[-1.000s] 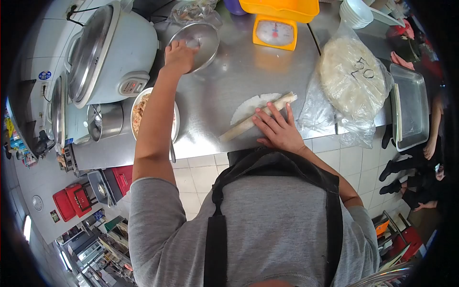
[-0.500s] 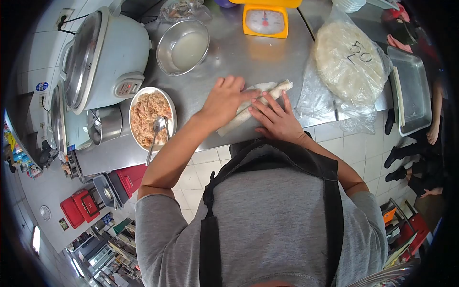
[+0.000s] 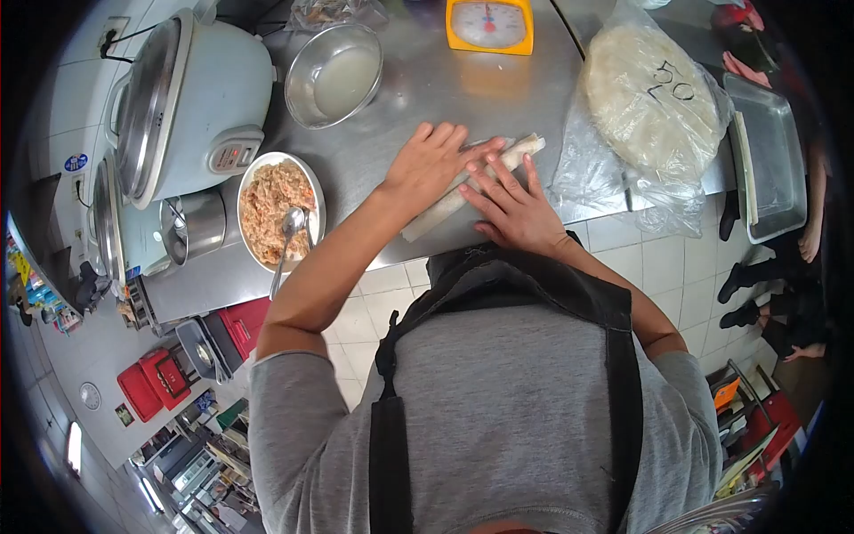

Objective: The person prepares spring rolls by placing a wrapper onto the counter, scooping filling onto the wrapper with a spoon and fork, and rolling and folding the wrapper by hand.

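A long pale roll in a thin wrapper (image 3: 436,216) lies diagonally on the steel table, its far right end (image 3: 532,145) showing beyond my fingers. My left hand (image 3: 431,167) is curled over its middle, thumb stretched along it toward the right. My right hand (image 3: 509,200) rests on the roll from the near side with its fingers spread out flat. Little of the wrapper shows behind the roll. To the left stands a white oval bowl of minced filling (image 3: 267,200), with a metal spoon (image 3: 293,222) in it.
A metal bowl of cloudy liquid (image 3: 345,82) and an orange kitchen scale (image 3: 489,25) stand farther back. Plastic-bagged round wrappers (image 3: 649,98) lie on the right, beside a metal tray (image 3: 778,160). A large rice cooker (image 3: 218,107) stands left. Other people's legs appear at far right.
Both hands have moved slightly away from my body, with the roll under them. Less of the flat wrapper shows behind it. The whole view has shifted a little.
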The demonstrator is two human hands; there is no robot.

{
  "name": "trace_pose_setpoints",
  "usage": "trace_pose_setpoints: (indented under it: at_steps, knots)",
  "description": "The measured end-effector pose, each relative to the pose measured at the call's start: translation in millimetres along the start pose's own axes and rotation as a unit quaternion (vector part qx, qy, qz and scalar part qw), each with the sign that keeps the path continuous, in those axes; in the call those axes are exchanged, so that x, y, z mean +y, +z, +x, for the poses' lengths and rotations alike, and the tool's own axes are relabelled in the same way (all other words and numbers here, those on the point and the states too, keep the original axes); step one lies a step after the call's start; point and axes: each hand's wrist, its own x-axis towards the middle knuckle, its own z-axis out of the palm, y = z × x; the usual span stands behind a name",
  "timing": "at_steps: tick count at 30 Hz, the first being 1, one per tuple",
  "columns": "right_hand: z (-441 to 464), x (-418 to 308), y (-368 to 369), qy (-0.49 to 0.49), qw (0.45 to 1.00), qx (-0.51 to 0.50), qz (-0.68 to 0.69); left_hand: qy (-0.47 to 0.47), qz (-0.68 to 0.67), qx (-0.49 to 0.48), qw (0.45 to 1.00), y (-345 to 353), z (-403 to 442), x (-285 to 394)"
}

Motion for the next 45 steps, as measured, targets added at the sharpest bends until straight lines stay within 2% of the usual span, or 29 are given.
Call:
trace_pose_setpoints:
  at_steps: [4, 7, 10, 13, 16, 20, 23, 29, 32, 35, 39, 45]
  knots:
    - [0, 2, 1, -0.014, 1.0, 0.001, -0.022, 0.01, 0.017, -0.06, 0.998, -12, -75, -2]
    - [-1, 2, 2, -0.019, 0.999, 0.012, -0.023, -0.031, -0.052, -0.147, 0.987, -33, -114, 0]
    - [2, 4, 2, -0.022, 0.999, 0.022, -0.03, -0.066, -0.028, -0.12, 0.99, -42, -106, 0]
    - [0, 3, 1, -0.022, 0.999, 0.021, -0.034, -0.045, 0.022, -0.117, 0.992, -12, -95, 15]
    - [1, 4, 2, -0.027, 0.999, 0.023, -0.04, -0.132, 0.081, -0.146, 0.977, -6, -85, -8]
    - [1, 5, 6, -0.027, 0.998, 0.028, -0.045, -0.026, 0.047, -0.087, 0.995, -1, -74, 8]
    - [2, 5, 5, -0.027, 0.998, 0.021, -0.051, -0.07, 0.09, -0.111, 0.987, 0, -48, -2]
    - [-1, 2, 6, -0.023, 0.998, 0.012, -0.055, 0.015, 0.121, -0.061, 0.991, 3, -8, -1]
    - [0, 2, 6, -0.019, 0.998, 0.011, -0.051, -0.04, 0.118, -0.057, 0.991, -3, 13, -17]
    - [-3, 3, 7, -0.016, 1.0, 0.002, -0.026, 0.05, 0.115, -0.004, 0.992, 16, 13, 0]
    - [-2, 3, 5, -0.011, 1.0, 0.0, -0.013, 0.035, 0.135, -0.066, 0.988, 3, 20, -7]
    - [-2, 3, 5, -0.009, 1.0, -0.001, -0.01, 0.08, 0.148, -0.045, 0.985, 8, 19, -11]
